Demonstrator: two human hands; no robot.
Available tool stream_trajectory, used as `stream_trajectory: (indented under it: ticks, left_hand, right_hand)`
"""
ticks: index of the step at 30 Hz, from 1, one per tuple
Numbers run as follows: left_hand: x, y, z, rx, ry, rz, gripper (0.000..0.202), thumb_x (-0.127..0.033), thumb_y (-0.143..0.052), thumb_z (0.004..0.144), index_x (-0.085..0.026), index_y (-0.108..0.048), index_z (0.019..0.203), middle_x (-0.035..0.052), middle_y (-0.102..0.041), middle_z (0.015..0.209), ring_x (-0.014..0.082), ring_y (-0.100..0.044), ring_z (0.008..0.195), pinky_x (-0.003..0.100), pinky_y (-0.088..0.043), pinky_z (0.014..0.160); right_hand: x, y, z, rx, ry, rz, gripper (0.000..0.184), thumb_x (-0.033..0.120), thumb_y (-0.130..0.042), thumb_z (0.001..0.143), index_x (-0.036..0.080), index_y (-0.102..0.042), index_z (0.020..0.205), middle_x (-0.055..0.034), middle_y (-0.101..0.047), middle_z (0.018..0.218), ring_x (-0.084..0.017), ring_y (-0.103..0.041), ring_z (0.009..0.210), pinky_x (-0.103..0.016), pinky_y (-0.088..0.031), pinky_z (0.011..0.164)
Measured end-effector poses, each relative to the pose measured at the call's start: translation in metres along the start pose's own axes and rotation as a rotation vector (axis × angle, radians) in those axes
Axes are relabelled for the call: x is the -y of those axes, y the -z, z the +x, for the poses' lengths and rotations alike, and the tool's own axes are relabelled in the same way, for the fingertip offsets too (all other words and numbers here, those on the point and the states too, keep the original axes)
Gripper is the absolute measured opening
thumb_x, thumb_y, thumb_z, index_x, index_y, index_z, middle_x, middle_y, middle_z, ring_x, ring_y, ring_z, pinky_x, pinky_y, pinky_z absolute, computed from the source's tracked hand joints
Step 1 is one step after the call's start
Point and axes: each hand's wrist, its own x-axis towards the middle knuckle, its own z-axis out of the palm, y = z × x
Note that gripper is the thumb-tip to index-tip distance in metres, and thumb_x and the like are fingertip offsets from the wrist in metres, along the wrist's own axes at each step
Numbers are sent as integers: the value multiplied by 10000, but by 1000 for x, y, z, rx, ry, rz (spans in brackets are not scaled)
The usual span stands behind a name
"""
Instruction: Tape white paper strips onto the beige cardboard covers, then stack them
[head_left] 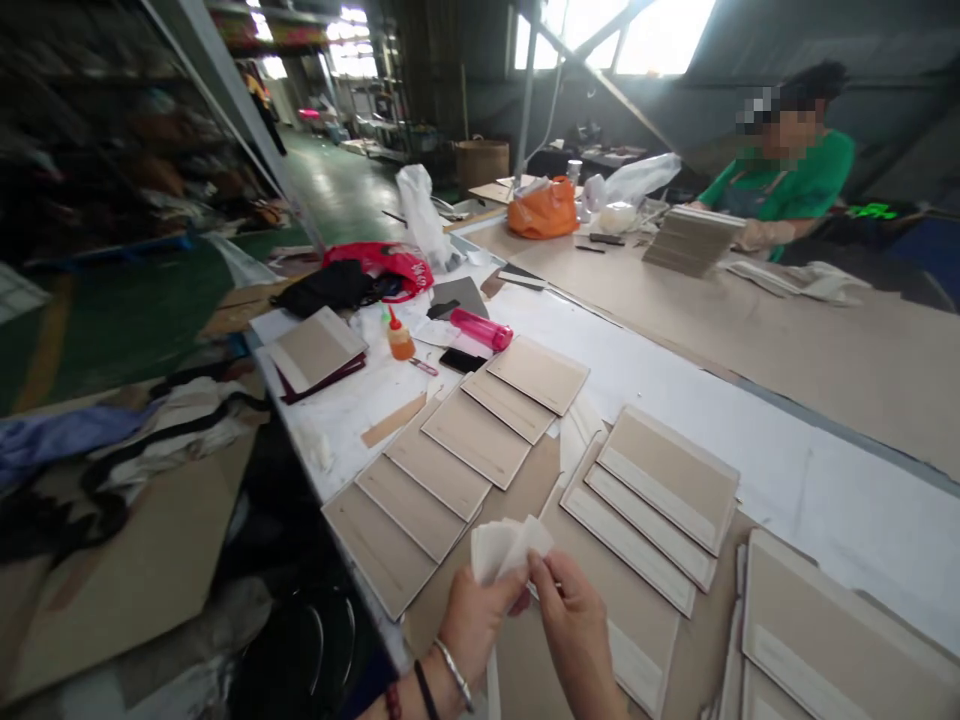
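Strips of white material (pixel 491 550) stood fanned between the two hands, long axes pointing away from the person, one leaning right. The left hand (pixel 480 612) was closed around their lower ends; the right hand (pixel 574 605) pinched the right-hand edge between thumb and finger. Nearby, the left row of panels (pixel 472 435) reached the left edge of the table (pixel 795 460), whose white stretch beyond the right row of panels (pixel 664 470) gave room.
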Motion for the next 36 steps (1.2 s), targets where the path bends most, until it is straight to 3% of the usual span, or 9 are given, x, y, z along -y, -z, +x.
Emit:
stream_trajectory:
  ticks: [4,9,15,21,24,28,32,36]
  left_hand:
    - [2,25,-21,-103,-65,5,611,-544,-762,508,-68,-652,875,88,-640,743,161,-566,652,247,-467,596]
    - [23,51,-23,-197,-35,39,667,-552,-732,502,-39,-622,913,119,-650,761,180,-575,621,275,-476,574]
    - [23,76,-20,-138,-43,54,526,-463,-689,542,-59,-616,870,71,-633,674,164,-544,569,255,-439,518]
    - [1,114,-21,-90,-82,-12,470,-411,-685,543,-96,-631,888,94,-669,880,226,-586,836,283,-458,766]
    - [-7,136,-22,-45,-14,-23,471,-462,-656,576,-97,-628,872,68,-653,748,191,-571,675,278,-454,634]
    - [-15,161,-25,9,68,-26,431,-484,-624,582,-71,-609,707,31,-540,504,136,-458,461,257,-363,480]
    - [-24,180,-23,-47,2,-56,401,-463,-639,569,-88,-587,701,23,-547,545,135,-463,512,258,-385,525]
    - [-35,195,-17,-80,-94,-68,429,-437,-633,604,-87,-615,851,76,-642,767,202,-562,722,285,-445,680]
  right_hand:
    - [-1,-20,-7,36,-104,101,489,647,-492,688,174,-505,565,-12,-485,563,-165,-478,568,-264,-398,545]
    - [4,-39,-18,159,-242,290,498,657,-547,645,164,-500,603,3,-474,564,-138,-456,528,-250,-405,503]
    - [15,-61,-27,119,-301,291,521,658,-609,582,143,-545,638,-12,-503,594,-142,-457,574,-251,-410,525]
    - [25,-97,-25,171,-291,191,537,684,-580,599,150,-521,588,-10,-464,583,-155,-454,589,-269,-416,547]
    - [33,-116,-23,303,-257,140,530,669,-565,641,140,-546,596,-17,-474,574,-157,-462,599,-264,-412,567]
    - [47,-135,-23,501,-263,193,501,627,-549,704,131,-586,643,-25,-512,583,-148,-474,581,-253,-405,555]
    - [60,-151,-21,426,-305,119,550,677,-596,613,127,-613,637,-35,-544,602,-162,-500,610,-257,-440,572]
    - [66,-168,-19,311,-318,82,581,701,-617,547,126,-621,624,-41,-548,595,-182,-519,620,-277,-470,557]
